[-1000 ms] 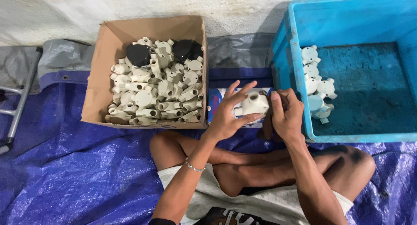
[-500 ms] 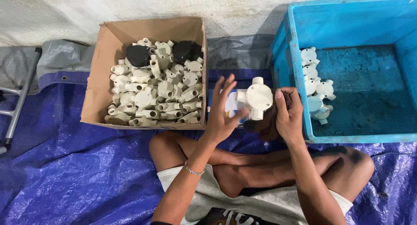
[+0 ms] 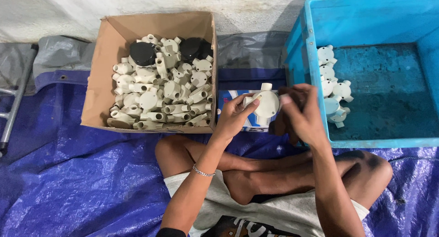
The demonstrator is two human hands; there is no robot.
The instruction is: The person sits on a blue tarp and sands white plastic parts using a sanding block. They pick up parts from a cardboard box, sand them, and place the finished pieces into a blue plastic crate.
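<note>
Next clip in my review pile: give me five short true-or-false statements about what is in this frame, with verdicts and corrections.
1. The left hand holds a round cream conduit fitting. True.
2. The cardboard box is empty. False: it is piled with cream fittings and holds two black round parts.
3. A few pale fittings lie along the left side of the blue crate. True.
4. The person is standing at a workbench. False: they sit cross-legged on a blue tarp.
5. The right hand rests inside the cardboard box. False: it is at the fitting, in front of the blue crate.
</note>
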